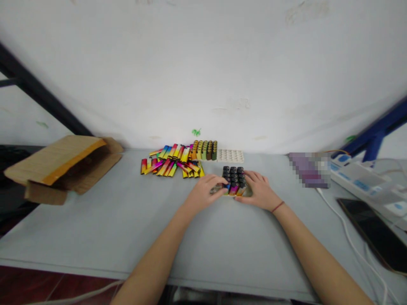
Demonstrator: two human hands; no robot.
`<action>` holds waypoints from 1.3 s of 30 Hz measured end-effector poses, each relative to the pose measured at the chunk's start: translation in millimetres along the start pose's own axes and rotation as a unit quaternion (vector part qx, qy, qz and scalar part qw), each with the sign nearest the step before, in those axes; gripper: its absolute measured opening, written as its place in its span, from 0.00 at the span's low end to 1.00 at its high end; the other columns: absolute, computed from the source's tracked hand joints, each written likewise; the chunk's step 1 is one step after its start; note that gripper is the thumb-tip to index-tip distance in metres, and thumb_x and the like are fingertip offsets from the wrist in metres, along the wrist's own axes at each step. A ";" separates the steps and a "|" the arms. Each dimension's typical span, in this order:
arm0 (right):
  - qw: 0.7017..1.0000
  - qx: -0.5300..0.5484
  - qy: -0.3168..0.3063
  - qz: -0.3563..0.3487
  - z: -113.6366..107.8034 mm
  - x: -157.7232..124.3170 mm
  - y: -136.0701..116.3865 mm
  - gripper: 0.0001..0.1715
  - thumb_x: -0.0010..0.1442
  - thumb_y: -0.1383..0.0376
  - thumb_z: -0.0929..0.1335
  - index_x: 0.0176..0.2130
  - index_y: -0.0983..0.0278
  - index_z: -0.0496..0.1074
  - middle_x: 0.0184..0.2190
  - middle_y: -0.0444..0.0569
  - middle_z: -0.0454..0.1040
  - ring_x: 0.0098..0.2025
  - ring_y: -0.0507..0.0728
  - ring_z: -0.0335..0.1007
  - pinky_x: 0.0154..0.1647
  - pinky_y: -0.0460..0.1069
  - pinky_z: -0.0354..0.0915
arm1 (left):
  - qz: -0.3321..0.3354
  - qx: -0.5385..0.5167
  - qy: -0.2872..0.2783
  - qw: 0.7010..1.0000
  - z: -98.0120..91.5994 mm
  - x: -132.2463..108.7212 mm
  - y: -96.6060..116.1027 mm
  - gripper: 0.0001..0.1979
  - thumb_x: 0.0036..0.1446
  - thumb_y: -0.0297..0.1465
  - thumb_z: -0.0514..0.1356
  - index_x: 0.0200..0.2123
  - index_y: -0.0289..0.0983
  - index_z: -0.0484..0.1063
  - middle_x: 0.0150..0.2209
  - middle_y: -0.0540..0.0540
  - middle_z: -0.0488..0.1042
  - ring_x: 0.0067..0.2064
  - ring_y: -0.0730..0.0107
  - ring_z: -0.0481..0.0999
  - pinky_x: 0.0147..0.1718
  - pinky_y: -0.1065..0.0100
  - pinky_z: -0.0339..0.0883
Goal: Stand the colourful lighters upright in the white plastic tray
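Upright lighters (233, 180) with black tops and shiny blue, pink and orange bodies stand packed in rows between my two hands. My left hand (205, 189) is closed at their left side, its thumb and index finger on the front left corner. My right hand (258, 189) wraps the right side, thumb at the front and fingers towards the back. A pale edge shows under the front row, and the hands hide the sides of the block.
Shiny multicoloured flat tubes (170, 163) lie piled at the back left. Beside them stands a block of gold-topped pieces (204, 150), then a white tray with holes (230, 156). An opened cardboard box (73, 163) is left; a phone (375, 231), power strip (365, 180) and cable (341, 224) lie right.
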State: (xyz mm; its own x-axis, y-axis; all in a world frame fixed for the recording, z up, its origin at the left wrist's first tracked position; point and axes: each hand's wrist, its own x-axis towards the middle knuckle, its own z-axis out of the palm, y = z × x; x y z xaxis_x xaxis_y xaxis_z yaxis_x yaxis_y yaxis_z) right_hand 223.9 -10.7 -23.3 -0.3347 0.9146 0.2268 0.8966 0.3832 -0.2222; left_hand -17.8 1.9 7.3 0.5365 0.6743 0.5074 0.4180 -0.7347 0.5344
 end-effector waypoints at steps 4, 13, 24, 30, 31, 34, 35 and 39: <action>1.000 0.004 0.001 -0.006 -0.1 -0.2 1.2 0.43 0.51 0.41 0.68 0.57 0.62 0.66 0.59 0.60 0.65 0.58 0.69 0.59 0.54 0.63 0.58 | 0.004 0.031 0.013 0.999 -9.8 2.7 -3.6 0.09 0.61 0.35 0.57 0.43 0.39 0.73 0.40 0.44 0.76 0.44 0.66 0.75 0.46 0.64 0.67; 1.000 0.010 0.005 -0.007 0.0 -0.4 2.4 0.43 0.51 0.39 0.67 0.56 0.63 0.66 0.58 0.60 0.66 0.57 0.69 0.59 0.54 0.62 0.57 | -0.308 0.250 0.309 0.865 -93.1 -36.0 -94.7 0.13 0.60 0.28 0.52 0.45 0.34 0.73 0.50 0.35 0.71 0.55 0.46 0.65 0.56 0.46 0.52; 1.000 0.013 -0.003 -0.004 -0.8 0.2 2.0 0.44 0.51 0.39 0.67 0.57 0.63 0.66 0.59 0.60 0.65 0.58 0.69 0.59 0.54 0.63 0.57 | -0.460 0.232 0.234 0.824 -105.5 -46.7 -95.2 0.14 0.56 0.37 0.59 0.44 0.38 0.74 0.46 0.37 0.72 0.53 0.40 0.62 0.49 0.34 0.51; 1.000 0.014 -0.010 0.000 -1.9 0.8 0.6 0.43 0.51 0.40 0.68 0.56 0.63 0.67 0.59 0.60 0.65 0.58 0.69 0.59 0.54 0.63 0.58 | -0.425 0.127 0.312 0.840 -105.8 -33.3 -84.3 0.10 0.63 0.33 0.50 0.40 0.36 0.69 0.34 0.43 0.73 0.42 0.55 0.72 0.47 0.53 0.62; 1.000 0.014 -0.009 -0.001 -1.8 0.7 0.6 0.43 0.51 0.40 0.68 0.56 0.63 0.67 0.59 0.60 0.65 0.57 0.69 0.59 0.54 0.63 0.57 | -0.418 0.051 0.337 0.842 -102.3 -28.4 -81.6 0.09 0.63 0.32 0.49 0.39 0.36 0.67 0.32 0.46 0.73 0.38 0.60 0.73 0.44 0.57 0.64; 1.000 0.013 -0.001 -0.007 -1.1 0.4 1.2 0.42 0.51 0.40 0.68 0.56 0.62 0.67 0.59 0.60 0.65 0.57 0.70 0.60 0.53 0.63 0.58 | -0.415 -0.226 0.373 0.799 -85.7 -10.8 -67.3 0.05 0.63 0.30 0.48 0.38 0.37 0.63 0.27 0.50 0.72 0.28 0.70 0.72 0.33 0.66 0.67; 1.000 0.012 0.000 -0.008 -0.9 0.4 1.4 0.42 0.51 0.40 0.68 0.57 0.61 0.67 0.59 0.59 0.65 0.57 0.70 0.60 0.53 0.63 0.58 | -0.412 -0.304 0.359 0.780 -79.0 -5.1 -60.8 0.04 0.62 0.29 0.49 0.37 0.38 0.62 0.27 0.51 0.72 0.26 0.72 0.72 0.30 0.68 0.66; 1.000 0.006 -0.003 -0.008 -0.6 0.2 2.2 0.43 0.51 0.40 0.68 0.57 0.62 0.66 0.58 0.60 0.65 0.57 0.69 0.60 0.53 0.63 0.58 | -0.350 -0.505 0.270 0.741 -52.1 9.7 -34.1 0.10 0.60 0.38 0.56 0.32 0.38 0.62 0.23 0.54 0.66 0.20 0.79 0.65 0.21 0.75 0.59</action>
State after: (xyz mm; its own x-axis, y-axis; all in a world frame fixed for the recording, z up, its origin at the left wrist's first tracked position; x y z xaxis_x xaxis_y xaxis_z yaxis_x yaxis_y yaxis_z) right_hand 226.0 -9.8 -23.2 -0.3513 0.9087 0.2254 0.8871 0.4001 -0.2303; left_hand -65.0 37.4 29.2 -0.0385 0.9959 -0.0816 -0.4537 0.0554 0.8895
